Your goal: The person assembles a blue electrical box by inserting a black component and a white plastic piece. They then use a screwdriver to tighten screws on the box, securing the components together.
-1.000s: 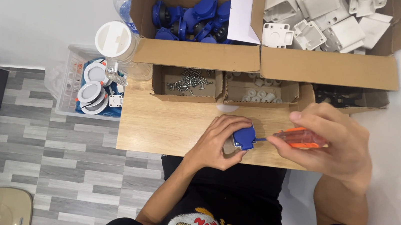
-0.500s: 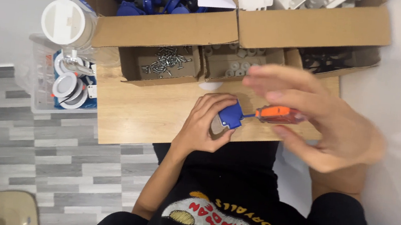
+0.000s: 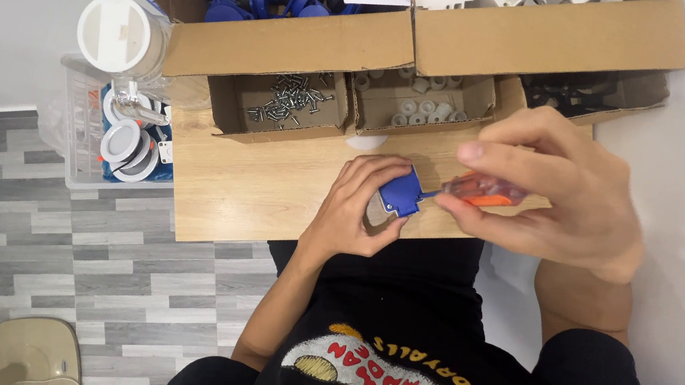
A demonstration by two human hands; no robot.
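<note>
**Observer:** Hands first — what is each one doing?

**Me:** Left hand is curling around the small blue plastic part, gripping it just above the near edge of the wooden bench. Right hand is closing around the orange-handled screwdriver, thumb and fingers wrapped over the clear orange grip.

**Observer:** How are tool and part lying relative to each other?

**Me:** Screwdriver's long axis is running nearly level across the view, handle on my right, shaft pointing left. Tip is meeting the right face of the blue part; whether it is seating in a screw head I cannot tell, my fingers are covering that spot. So the part is lying directly left of my right hand, in line with the shaft. Left hand is the one in contact with the part; right is touching only the tool.

**Observer:** Surroundings?

**Me:** Behind the hands, three small open cartons are sitting in a row: screws in the left one, pale round pieces in the middle one, dark pieces in the right one. Further back, a big cardboard box is holding more blue parts, and its neighbour white ones. A white-lidded jar is standing off the bench's left end.
</note>
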